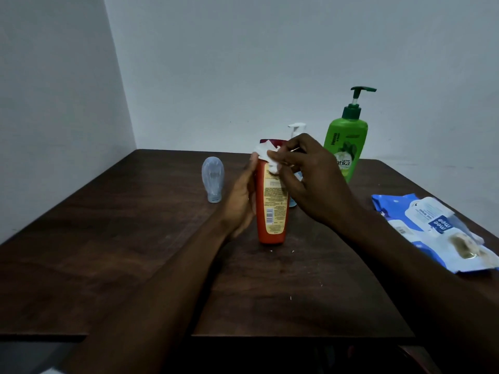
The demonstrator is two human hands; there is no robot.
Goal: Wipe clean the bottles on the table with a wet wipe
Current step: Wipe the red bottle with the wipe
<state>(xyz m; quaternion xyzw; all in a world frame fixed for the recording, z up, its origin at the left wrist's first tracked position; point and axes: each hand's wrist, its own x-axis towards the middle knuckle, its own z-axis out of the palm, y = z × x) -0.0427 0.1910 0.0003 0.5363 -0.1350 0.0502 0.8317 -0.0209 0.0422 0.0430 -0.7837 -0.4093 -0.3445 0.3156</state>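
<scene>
White crumpled wet wipe [267, 155] pinched in the right grip [310, 179], fingertips bunched round it. It is pressed against the upper part of the tall orange plastic bottle with the dark red cap [271, 211], at centre frame.

Left grip [240, 201] curled round the bottle's left side and steadying it. The bottle looks upright, base on the dark brown wooden desk [135, 238], printed back label facing the camera.

Step in hand, as I read it: wiping the shoulder just below the cap. To do it well:
- keep the left hold firm so the bottle does not tip under the rubbing;
- stroke from the cap down toward the base;
- turn the bottle to bring the hidden face round;
- refold the wipe when one side gets dirty;
- go lightly over the label edges.

Outward:
- Small bottle with a white pump head [297, 129] just behind the right grip, body mostly hidden.
- Green plastic pump bottle with a dark green pump [345, 147], right of centre.
- Small translucent bluish bottle standing on its cap [212, 179], left of centre.
- Blue and white wet-wipe pack [437, 230] lying flat at the right edge.

Cannot tell whether the other bottles are already clean.
</scene>
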